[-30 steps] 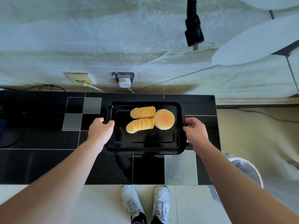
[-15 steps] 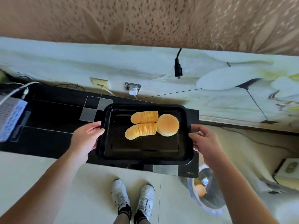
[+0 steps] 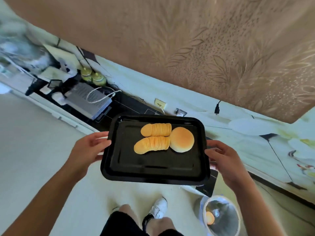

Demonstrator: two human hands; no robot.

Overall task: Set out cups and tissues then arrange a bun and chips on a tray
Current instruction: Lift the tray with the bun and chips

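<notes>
The bun (image 3: 181,139) and chips (image 3: 153,137) already lie on the tray (image 3: 153,171), gripped at its ends by left hand (image 3: 88,149) and right hand (image 3: 225,159); no cups or tissues show.

The tray (image 3: 153,169) is glossy black, the chips (image 3: 151,144) ridged, and the bun (image 3: 182,139) smooth and matt.

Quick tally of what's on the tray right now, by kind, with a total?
Bun: 1
Chip stacks: 2 (upper stack, lower stack)
Total on the black tray: 3
</notes>
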